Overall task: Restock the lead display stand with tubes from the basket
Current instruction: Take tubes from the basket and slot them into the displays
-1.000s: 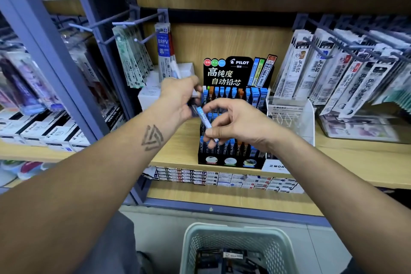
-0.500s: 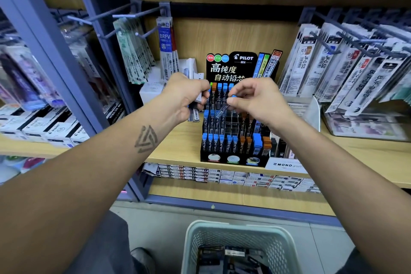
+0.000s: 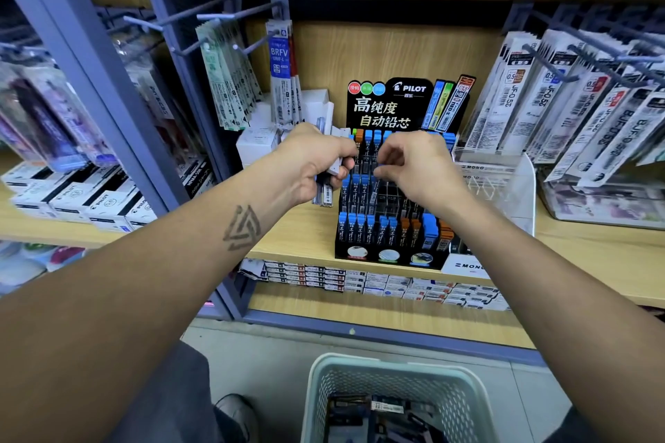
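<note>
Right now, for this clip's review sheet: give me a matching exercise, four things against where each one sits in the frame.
Things:
1. basket
2. left hand
3. lead display stand
4. clear acrylic holder

Places:
A. on the wooden shelf, just right of the stand
B. on the floor below the shelves
C. gripping a bundle of tubes at the stand's left edge
D. on the wooden shelf, under both hands

Pairs: 1-B, 2-C, 3-D, 4-A

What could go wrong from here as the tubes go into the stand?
The left hand grips a whole bundle of tubes; one could slip onto the shelf. The right hand hides the middle row of the display stand, so a tube might enter the wrong slot.
</note>
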A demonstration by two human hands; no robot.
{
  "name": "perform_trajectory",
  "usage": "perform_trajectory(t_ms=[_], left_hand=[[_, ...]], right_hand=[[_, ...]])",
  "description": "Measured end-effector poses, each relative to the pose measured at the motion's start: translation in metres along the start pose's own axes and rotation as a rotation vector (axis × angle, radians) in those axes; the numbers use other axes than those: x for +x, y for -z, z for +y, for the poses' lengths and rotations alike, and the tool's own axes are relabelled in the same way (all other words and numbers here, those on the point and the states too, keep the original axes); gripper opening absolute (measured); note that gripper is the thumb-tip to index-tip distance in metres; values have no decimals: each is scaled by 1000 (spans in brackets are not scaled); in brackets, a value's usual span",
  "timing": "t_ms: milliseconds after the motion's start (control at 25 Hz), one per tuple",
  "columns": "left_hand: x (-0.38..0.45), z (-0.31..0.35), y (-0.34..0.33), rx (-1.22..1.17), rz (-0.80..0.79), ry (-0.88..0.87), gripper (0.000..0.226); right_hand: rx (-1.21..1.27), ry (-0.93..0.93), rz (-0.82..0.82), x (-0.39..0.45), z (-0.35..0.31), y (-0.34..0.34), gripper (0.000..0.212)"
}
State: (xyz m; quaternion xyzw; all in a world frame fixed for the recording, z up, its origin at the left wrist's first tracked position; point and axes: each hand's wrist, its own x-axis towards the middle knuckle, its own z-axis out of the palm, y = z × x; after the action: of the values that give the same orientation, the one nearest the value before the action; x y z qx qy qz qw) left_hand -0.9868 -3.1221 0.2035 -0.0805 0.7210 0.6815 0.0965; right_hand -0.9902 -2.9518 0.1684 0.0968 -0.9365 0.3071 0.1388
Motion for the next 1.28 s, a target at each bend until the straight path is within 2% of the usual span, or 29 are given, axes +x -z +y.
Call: perform_trajectory(t_ms=[120, 240, 320, 360, 400, 520, 600, 720, 840, 960, 1080, 1280], left_hand=[[0, 0, 0, 1, 0, -1, 19], [0, -3, -1, 8, -29, 3, 18], [-1, -5, -2, 0, -101, 28, 18], [-1, -6, -3, -9, -157, 47, 17], [-2, -8, -4, -18, -222, 67, 16], [-5, -11, -10, -11, -397, 100, 13], [-8, -13, -16, 2, -440, 90, 16], [-14, -10, -25, -21, -471, 88, 3], [-14, -9, -29, -42, -457, 109, 19], [-11, -10, -36, -107, -404, 135, 17], [-8, -11, -45, -177, -414, 149, 11], [-10, -15, -68, -67, -294, 6, 21]], right_hand=[[-126, 86, -42, -2, 2, -8, 4], [-244, 171, -56, -4, 6, -14, 8], [-236, 148, -22, -4, 5, -10, 11], [-140, 91, 6, -3, 3, -5, 12], [57, 3, 19, -4, -1, 1, 13], [857, -252, -95, -10, -13, 19, 10], [990, -307, -163, -14, -10, 24, 9], [1019, -342, -181, -18, 3, 34, 15], [1025, -339, -107, -18, 19, 49, 19], [1005, -330, -57, -22, 33, 60, 18], [972, -309, -45, -30, 42, 69, 21], [1037, -349, -45, -42, 58, 90, 31]])
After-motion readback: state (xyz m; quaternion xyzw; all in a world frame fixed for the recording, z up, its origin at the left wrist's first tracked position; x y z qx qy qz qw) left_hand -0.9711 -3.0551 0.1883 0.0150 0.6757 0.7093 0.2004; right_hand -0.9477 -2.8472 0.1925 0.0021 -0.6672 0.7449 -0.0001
